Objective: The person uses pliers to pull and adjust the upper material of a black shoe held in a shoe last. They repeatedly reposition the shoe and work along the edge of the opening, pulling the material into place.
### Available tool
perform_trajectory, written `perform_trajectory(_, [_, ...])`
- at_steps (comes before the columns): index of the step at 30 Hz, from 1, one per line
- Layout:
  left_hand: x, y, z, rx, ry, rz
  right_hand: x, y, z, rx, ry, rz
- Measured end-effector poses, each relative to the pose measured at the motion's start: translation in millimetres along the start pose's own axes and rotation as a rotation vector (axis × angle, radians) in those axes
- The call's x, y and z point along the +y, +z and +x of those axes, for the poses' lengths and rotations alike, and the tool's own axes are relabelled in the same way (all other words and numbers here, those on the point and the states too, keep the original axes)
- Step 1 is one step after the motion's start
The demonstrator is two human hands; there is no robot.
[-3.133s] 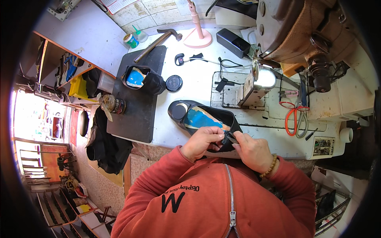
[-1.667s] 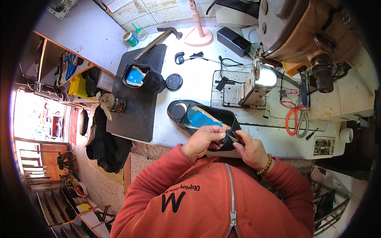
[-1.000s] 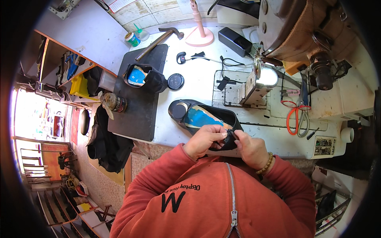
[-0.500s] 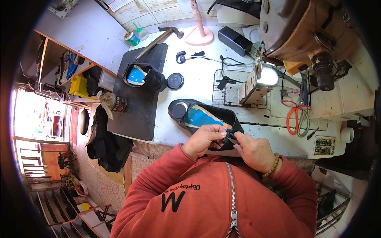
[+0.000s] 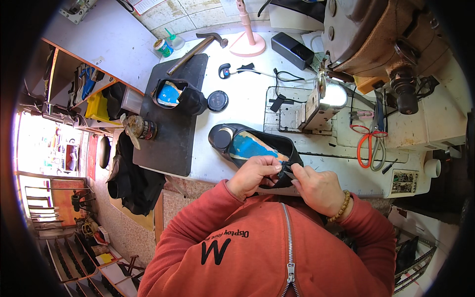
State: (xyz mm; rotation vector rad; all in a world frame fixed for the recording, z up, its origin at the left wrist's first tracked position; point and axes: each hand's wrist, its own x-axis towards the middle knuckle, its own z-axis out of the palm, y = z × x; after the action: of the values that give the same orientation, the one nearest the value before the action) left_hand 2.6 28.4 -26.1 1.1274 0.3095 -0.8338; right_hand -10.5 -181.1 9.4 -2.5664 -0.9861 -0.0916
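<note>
A black shoe [image 5: 287,145] lies on the white table close to my body, its worn insole [image 5: 247,144] blue with tan edges. On its toe end rests a round black cap-like piece [image 5: 224,138] with a light rim. My left hand [image 5: 255,174] pinches a small black strip [image 5: 285,171] at the shoe's near edge, thumb and forefinger closed. Whether the strip belongs to the shoe I cannot tell. Right beside it, my right hand [image 5: 319,190] is also closed, fingertips at the strip. A thin greyish edge shows there, too small to name.
A second black shoe [image 5: 193,101] and a jar [image 5: 143,128] stand on a dark board [image 5: 170,148] at left. Behind lie a hammer [image 5: 190,55] and a pink stand [image 5: 248,44]. To the right are scissors [image 5: 368,141] and a large machine [image 5: 376,49] overhanging the table.
Both hands stay at the same strip on the shoe. My right hand has shifted only very slightly, and the whole view has moved a touch.
</note>
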Motion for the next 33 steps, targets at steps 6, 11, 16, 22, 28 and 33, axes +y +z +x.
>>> perform_trajectory(6, [-1.1,-1.0,0.2,-0.008,0.022,0.005,-1.2,-1.0,0.7,-0.002,-0.005,-0.038])
perform_trajectory(11, [0.2,-3.1,0.2,-0.016,0.006,-0.025,4.2,14.8,-4.3,0.057,0.005,0.068])
perform_trajectory(16, [-0.7,-1.6,0.8,-0.022,-0.003,-0.045,10.3,32.4,-6.2,0.214,0.051,0.237])
perform_trajectory(22, [-0.7,-1.4,1.3,-0.005,-0.004,-0.059,9.4,22.4,-8.1,0.133,0.039,0.189])
perform_trajectory(28, [-1.5,-2.0,1.2,-0.009,-0.006,-0.065,4.9,10.7,-6.5,0.067,0.039,0.124])
perform_trajectory(33, [-1.5,-2.1,1.2,-0.005,-0.014,-0.078,4.9,6.5,-2.9,0.045,0.025,0.106])
